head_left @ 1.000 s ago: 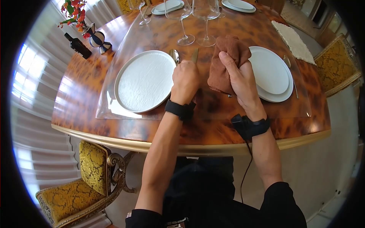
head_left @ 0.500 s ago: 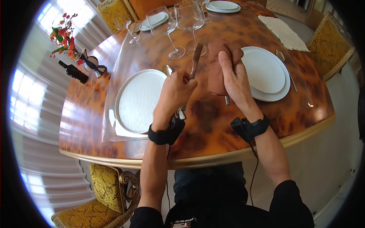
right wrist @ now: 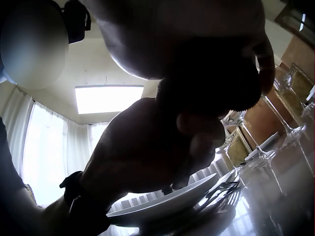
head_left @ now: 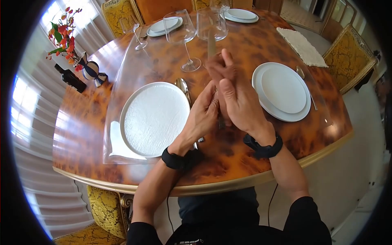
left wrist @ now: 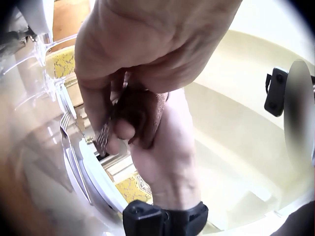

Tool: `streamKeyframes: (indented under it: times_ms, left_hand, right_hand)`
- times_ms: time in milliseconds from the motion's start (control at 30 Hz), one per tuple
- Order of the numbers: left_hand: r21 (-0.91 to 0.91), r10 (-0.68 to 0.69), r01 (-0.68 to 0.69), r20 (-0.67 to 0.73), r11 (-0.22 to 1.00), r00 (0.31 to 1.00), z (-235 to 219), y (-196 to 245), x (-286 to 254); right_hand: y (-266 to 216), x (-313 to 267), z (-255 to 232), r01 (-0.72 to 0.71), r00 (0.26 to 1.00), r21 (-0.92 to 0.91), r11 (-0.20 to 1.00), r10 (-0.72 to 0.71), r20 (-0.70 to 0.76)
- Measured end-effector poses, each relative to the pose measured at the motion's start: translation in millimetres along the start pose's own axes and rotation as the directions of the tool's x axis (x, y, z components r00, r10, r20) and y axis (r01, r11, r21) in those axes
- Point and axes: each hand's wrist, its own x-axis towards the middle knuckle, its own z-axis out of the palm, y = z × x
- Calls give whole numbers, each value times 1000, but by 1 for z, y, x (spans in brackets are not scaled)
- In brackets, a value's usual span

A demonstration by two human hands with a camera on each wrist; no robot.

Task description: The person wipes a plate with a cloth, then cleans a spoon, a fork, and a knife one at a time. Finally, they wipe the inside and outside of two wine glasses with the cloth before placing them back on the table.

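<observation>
My left hand [head_left: 199, 116] grips a table knife [head_left: 211, 43] low down, its blade pointing away from me. Its patterned metal handle [left wrist: 103, 138] shows below the fingers in the left wrist view. My right hand [head_left: 247, 108] holds a brown cloth [head_left: 219, 72] folded around the lower blade, and the two hands meet there. Most of the cloth is hidden under the right palm. Left of the hands lies a large white plate [head_left: 155, 118], with a spoon [head_left: 183, 89] at its right edge. Two stacked white plates [head_left: 283, 90] stand on the right.
Tall wine glasses [head_left: 188, 63] stand just beyond the hands. A fork [left wrist: 69, 140] lies beside the stacked plates. Further off are more plates [head_left: 241, 15], a pale cloth mat [head_left: 302, 47], a dark bottle [head_left: 70, 78] and a flower vase [head_left: 92, 70]. A clear sheet covers part of the glossy table [head_left: 228, 163].
The left hand has lifted the knife from beside the large plate and brought it right, to the cloth. The right hand now wraps the cloth around the blade. The head view has shifted.
</observation>
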Motion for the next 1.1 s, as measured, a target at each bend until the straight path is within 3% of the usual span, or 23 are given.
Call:
streamKeyframes:
  times_ms: [67,100,200,300,433,533,600,633,733,833,967,1067,1100]
  left_hand:
    - [-34,21,-20,17,999,1000,2,-3,-1]
    - [-19,57,-57,15,998,998,2,-7,-1]
    - [-16,81,-80,13,997,997,3,-2,-2]
    - [20,57,-57,-18,998,998,6,-1,-9]
    - [72,-5,7,-23,997,1000,7,-3,-12]
    - [109,67,-64,-23,992,997,11,-6,-14]
    - [96,-51,49,14,994,999,14,3,-18]
    - [89,-103,100,31,991,994,15,7,-20]
    - [157,-101,89,69,983,992,14,7,-23]
    - [65,-89,85,71,994,993,15,6,-25]
    - [50,-78,74,79,996,994,12,8,-24]
    - [-36,-73,77,105,996,992,13,-1,-26]
    - [-112,-93,104,100,988,991,14,-2,-27]
  right_hand:
    - [0,2,-6,-5,1000,79,997,4,10]
    - [-6,-2,-2,-160,983,368,916,181,-22]
    - [-8,-10,-10,-463,885,465,755,420,199]
    - [-13,-9,-15,-514,857,542,665,424,293]
    - [-9,-12,-12,-470,874,608,640,434,218]
    - [-12,-13,-10,-443,859,668,598,496,125]
    - [-18,-7,-16,-464,827,686,560,551,110]
    - [-13,-10,-21,-505,820,666,548,546,172]
    - [-6,-5,-23,-426,854,651,628,516,61]
    - [2,7,-32,-508,812,579,638,579,74]
    - [7,37,-39,-378,862,582,720,502,-62]
    - [24,59,-56,-308,823,595,743,522,-226]
    - [23,64,-65,-337,758,637,693,601,-252]
